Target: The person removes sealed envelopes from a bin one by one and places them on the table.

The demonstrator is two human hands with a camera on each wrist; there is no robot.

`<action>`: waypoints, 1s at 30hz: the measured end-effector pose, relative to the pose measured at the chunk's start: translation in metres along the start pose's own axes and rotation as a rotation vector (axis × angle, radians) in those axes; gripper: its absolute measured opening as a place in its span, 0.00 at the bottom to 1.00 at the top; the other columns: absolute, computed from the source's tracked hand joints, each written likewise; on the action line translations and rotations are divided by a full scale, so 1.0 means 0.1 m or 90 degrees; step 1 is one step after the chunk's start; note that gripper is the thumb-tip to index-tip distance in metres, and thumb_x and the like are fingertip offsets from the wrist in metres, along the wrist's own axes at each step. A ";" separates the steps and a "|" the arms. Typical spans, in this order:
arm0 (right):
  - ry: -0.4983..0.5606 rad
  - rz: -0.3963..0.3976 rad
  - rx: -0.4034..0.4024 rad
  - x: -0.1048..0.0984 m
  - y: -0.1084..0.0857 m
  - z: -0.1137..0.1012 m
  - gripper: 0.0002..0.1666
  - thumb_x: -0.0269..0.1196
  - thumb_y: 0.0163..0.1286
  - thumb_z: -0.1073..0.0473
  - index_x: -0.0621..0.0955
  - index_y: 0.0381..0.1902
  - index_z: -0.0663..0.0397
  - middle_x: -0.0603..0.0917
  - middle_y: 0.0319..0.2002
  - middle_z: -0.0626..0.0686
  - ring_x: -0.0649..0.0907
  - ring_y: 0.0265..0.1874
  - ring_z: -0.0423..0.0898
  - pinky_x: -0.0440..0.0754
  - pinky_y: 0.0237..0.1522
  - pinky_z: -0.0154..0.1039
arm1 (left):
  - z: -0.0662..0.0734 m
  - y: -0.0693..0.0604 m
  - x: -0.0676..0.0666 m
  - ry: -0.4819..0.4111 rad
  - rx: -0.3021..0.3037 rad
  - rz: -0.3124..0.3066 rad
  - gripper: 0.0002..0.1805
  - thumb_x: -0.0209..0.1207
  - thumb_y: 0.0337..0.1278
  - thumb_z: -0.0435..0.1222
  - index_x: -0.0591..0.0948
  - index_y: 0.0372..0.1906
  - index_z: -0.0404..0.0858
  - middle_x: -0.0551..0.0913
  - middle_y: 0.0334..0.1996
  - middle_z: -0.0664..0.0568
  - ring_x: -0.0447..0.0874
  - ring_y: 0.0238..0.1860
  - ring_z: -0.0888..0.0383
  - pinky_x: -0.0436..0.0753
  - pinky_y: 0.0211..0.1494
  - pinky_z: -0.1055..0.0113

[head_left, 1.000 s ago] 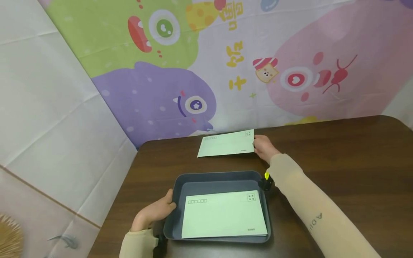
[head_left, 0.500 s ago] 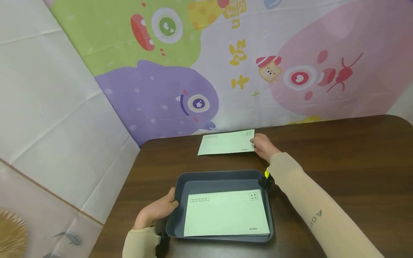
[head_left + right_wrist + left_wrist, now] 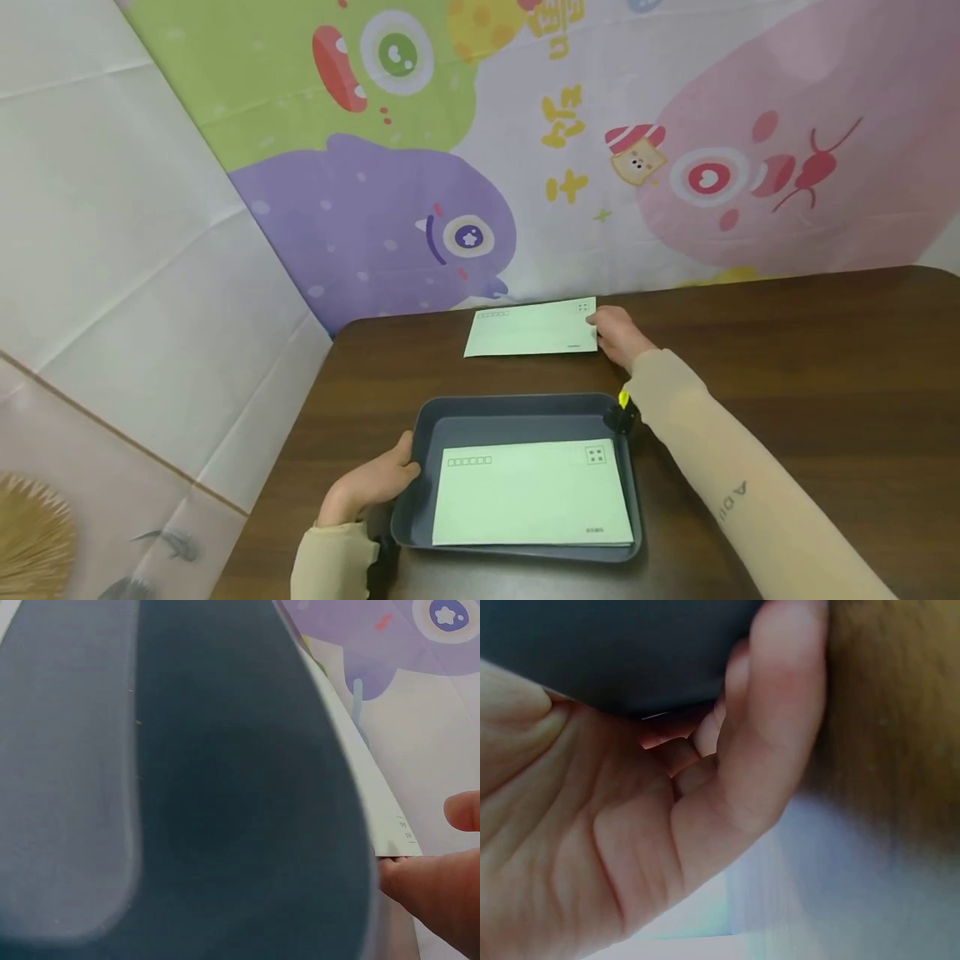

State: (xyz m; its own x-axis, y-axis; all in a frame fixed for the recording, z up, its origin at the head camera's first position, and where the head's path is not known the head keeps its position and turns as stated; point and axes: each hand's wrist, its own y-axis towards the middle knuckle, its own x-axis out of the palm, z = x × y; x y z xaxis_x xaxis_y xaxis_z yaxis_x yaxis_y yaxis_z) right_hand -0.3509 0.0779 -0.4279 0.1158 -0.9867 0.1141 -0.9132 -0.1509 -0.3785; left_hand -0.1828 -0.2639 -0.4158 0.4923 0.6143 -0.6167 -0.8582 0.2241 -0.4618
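Observation:
A dark grey tray (image 3: pixel 517 408) stands on the table. My left hand (image 3: pixel 369 485) grips its left rim, and the left wrist view shows curled fingers (image 3: pixel 780 697) at the tray's underside. A pale green envelope (image 3: pixel 534 493) lies in the tray with its printed face up; another edge shows beneath it at the right. Behind the tray, my right hand (image 3: pixel 618 335) holds a second pale green envelope (image 3: pixel 528 330) by its right edge. In the right wrist view, fingers meet that envelope's corner and the thumb (image 3: pixel 465 811) shows off to one side.
The brown wooden table (image 3: pixel 787 358) extends to the right. A cartoon-printed cloth (image 3: pixel 420 233) hangs close behind the far envelope. A white wall (image 3: pixel 135 233) rises on the left. A black wrist device (image 3: pixel 619 417) sits near the tray's upper right corner.
A second ago the right thumb did not show over the far envelope's edge; its tip now does. The head view has shifted slightly. Tray, envelopes and left hand stay nearly in place.

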 end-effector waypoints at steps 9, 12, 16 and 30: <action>0.015 0.012 -0.005 -0.05 0.02 -0.06 0.38 0.38 0.69 0.68 0.33 0.69 0.63 0.31 0.71 0.57 0.38 0.70 0.50 0.44 0.69 0.45 | -0.02 0.03 0.03 0.001 0.004 0.003 0.35 0.39 0.64 0.34 0.39 0.67 0.23 0.40 0.69 0.32 0.38 0.70 0.41 0.45 0.68 0.46; 0.024 0.020 -0.011 -0.09 0.04 -0.06 0.37 0.38 0.69 0.68 0.34 0.69 0.63 0.33 0.71 0.57 0.39 0.70 0.51 0.45 0.69 0.44 | -0.01 0.04 0.03 -0.002 0.008 0.003 0.35 0.39 0.64 0.34 0.39 0.68 0.24 0.41 0.69 0.33 0.38 0.70 0.41 0.45 0.68 0.46; 0.057 0.000 -0.026 -0.31 0.44 0.16 0.40 0.44 0.68 0.66 0.36 0.70 0.60 0.35 0.71 0.57 0.41 0.70 0.50 0.49 0.68 0.43 | 0.00 0.03 0.02 0.002 0.003 0.003 0.35 0.39 0.64 0.34 0.39 0.68 0.24 0.40 0.69 0.33 0.38 0.70 0.42 0.45 0.68 0.46; 0.001 -0.035 -0.062 -0.44 0.42 0.25 0.41 0.46 0.64 0.70 0.42 0.71 0.61 0.39 0.71 0.58 0.50 0.69 0.52 0.52 0.67 0.45 | 0.00 0.03 0.01 0.009 -0.005 0.007 0.35 0.40 0.64 0.34 0.39 0.67 0.23 0.40 0.69 0.33 0.38 0.70 0.41 0.45 0.68 0.46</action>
State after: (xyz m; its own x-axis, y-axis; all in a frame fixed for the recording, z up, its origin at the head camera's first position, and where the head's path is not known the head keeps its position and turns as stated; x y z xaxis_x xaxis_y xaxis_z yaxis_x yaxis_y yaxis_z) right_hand -0.3843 0.1138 -0.4718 0.1667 -0.9769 0.1339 -0.9392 -0.1987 -0.2802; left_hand -0.1848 -0.2625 -0.4181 0.4847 0.6059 -0.6308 -0.8625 0.2111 -0.4600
